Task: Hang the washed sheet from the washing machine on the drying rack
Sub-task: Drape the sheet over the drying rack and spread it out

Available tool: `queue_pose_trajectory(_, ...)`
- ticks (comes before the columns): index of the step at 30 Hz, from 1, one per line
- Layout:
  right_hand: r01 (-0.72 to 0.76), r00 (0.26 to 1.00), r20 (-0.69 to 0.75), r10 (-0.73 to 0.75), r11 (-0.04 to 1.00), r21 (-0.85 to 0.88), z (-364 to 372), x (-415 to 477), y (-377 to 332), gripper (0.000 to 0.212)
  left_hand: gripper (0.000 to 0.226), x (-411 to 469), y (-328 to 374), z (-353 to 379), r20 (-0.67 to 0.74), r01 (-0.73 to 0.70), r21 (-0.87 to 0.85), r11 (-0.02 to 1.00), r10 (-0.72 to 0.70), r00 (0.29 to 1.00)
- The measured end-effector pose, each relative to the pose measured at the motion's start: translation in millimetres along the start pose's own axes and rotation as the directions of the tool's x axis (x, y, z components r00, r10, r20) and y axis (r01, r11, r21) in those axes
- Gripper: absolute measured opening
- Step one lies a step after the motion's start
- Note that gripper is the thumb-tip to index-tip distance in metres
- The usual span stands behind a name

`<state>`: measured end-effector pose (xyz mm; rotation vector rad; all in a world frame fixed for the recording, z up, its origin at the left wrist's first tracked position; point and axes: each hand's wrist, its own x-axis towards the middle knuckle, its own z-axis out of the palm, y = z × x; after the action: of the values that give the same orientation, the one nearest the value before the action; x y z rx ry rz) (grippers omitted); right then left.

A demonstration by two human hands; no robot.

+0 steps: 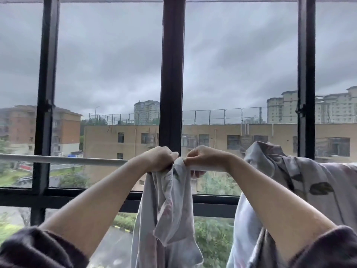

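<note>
Both hands are raised to the white horizontal metal drying rail (67,160).
Left hand (160,159): fingers curled tight, gripping a gathered fold of the pale grey floral-print fabric sheet (170,202) at rail height.
Right hand (204,158): just beside the left, fingers curled on the same fold and round the rail.
The sheet hangs straight down from between the two fists. A larger bunch is draped over the rail further right, beside the right forearm.
A black metal window frame (172,74) stands behind the rail.
</note>
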<state>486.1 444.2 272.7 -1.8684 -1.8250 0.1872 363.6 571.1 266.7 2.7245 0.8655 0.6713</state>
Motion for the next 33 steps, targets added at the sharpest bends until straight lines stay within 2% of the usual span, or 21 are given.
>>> queue_pose_trajectory(2, 0.015, 1.000, -0.014, -0.014, 1.000, 0.027, 2.2, 2.7, -0.9, 0.024, 0.044, -5.4, -4.1, 3.9, -0.162, -0.050, 0.028, 0.998, 0.054, 0.985)
queue_pose_trajectory(5, 0.007, 0.990, -0.138, 0.001, 0.999, 0.053, 4.6, 7.2, 2.8, 0.030, 0.045, -13.7, -11.5, 7.4, -0.227, -0.159, 0.088, 0.983, 0.176, 0.958)
queue_pose_trajectory(7, -0.019, 0.980, -0.198, 0.022, 1.000, 0.016, 3.7, 7.8, 7.3, 0.033, 0.042, -24.5, -14.4, 6.6, -0.178, -0.265, 0.111, 0.958, 0.282, 0.943)
queue_pose_trajectory(9, -0.035, 0.964, -0.265, 0.037, 0.999, 0.011, 2.0, 8.3, 11.8, 0.034, 0.050, -32.5, -17.8, 6.1, -0.117, -0.367, 0.145, 0.919, 0.384, 0.916)
queue_pose_trajectory(10, -0.034, 0.952, -0.304, 0.036, 0.999, 0.011, 1.4, 9.5, 13.2, 0.034, 0.051, -33.4, -19.4, 6.0, -0.132, -0.385, 0.173, 0.907, 0.408, 0.903)
queue_pose_trajectory(13, -0.019, 0.915, -0.403, -0.001, 0.999, -0.045, 2.9, 13.3, 16.6, 0.042, 0.021, -35.3, -15.8, 12.5, -0.278, -0.399, 0.217, 0.891, 0.448, 0.850)
queue_pose_trajectory(14, -0.007, 0.898, -0.438, -0.022, 0.998, -0.064, 3.6, 13.5, 16.6, 0.044, 0.017, -34.0, -14.1, 13.9, -0.315, -0.399, 0.160, 0.903, 0.429, 0.846)
queue_pose_trajectory(16, 0.046, 0.849, -0.525, -0.064, 0.998, -0.047, 3.6, 12.2, 18.8, 0.042, 0.026, -27.2, -11.6, 11.0, -0.364, -0.371, -0.010, 0.928, 0.343, 0.866)
queue_pose_trajectory(18, 0.065, 0.811, -0.575, -0.106, 0.994, -0.092, -0.5, 3.7, 19.0, 0.032, 0.030, -18.8, -5.9, 2.0, -0.333, -0.300, -0.076, 0.951, 0.259, 0.907)
queue_pose_trajectory(20, -0.029, 0.798, -0.579, -0.169, 0.948, -0.317, -10.7, -10.7, 19.4, 0.021, 0.025, -14.3, 9.9, -2.8, -0.252, -0.237, -0.076, 0.968, 0.212, 0.944)
queue_pose_trajectory(22, -0.138, 0.794, -0.570, -0.210, 0.851, -0.507, -25.8, -25.5, 22.6, 0.020, 0.022, -12.7, 33.9, -2.1, -0.103, -0.125, 0.015, 0.992, 0.126, 0.987)
queue_pose_trajectory(24, -0.294, 0.818, -0.565, -0.106, 0.767, -0.570, -46.9, -40.0, 31.2, 0.023, 0.012, -6.8, 49.6, 1.7, 0.123, 0.037, -0.001, 0.999, -0.036, 0.992)
queue_pose_trajectory(26, -0.445, 0.853, -0.499, 0.152, 0.711, -0.544, -70.7, -54.2, 50.8, 0.037, 0.024, 5.3, 58.1, 5.3, 0.271, 0.152, -0.067, 0.986, -0.129, 0.954)
queue_pose_trajectory(27, -0.492, 0.855, -0.434, 0.285, 0.710, -0.503, -82.3, -60.8, 64.1, 0.049, 0.029, 9.5, 61.8, 7.9, 0.291, 0.189, -0.085, 0.978, -0.157, 0.944)
queue_pose_trajectory(29, -0.512, 0.858, -0.311, 0.409, 0.737, -0.442, -99.3, -76.9, 86.6, 0.067, 0.032, 17.6, 71.7, 17.2, 0.278, 0.198, -0.098, 0.975, -0.165, 0.946)
queue_pose_trajectory(31, -0.468, 0.883, -0.242, 0.401, 0.786, -0.404, -101.5, -87.8, 100.7, 0.068, 0.031, 19.2, 88.2, 27.7, 0.226, 0.120, -0.060, 0.991, -0.103, 0.969)
queue_pose_trajectory(33, -0.423, 0.903, -0.258, 0.343, 0.810, -0.406, -97.1, -98.0, 104.5, 0.054, 0.031, 21.2, 110.7, 40.9, 0.157, 0.018, -0.036, 0.999, -0.012, 0.988)
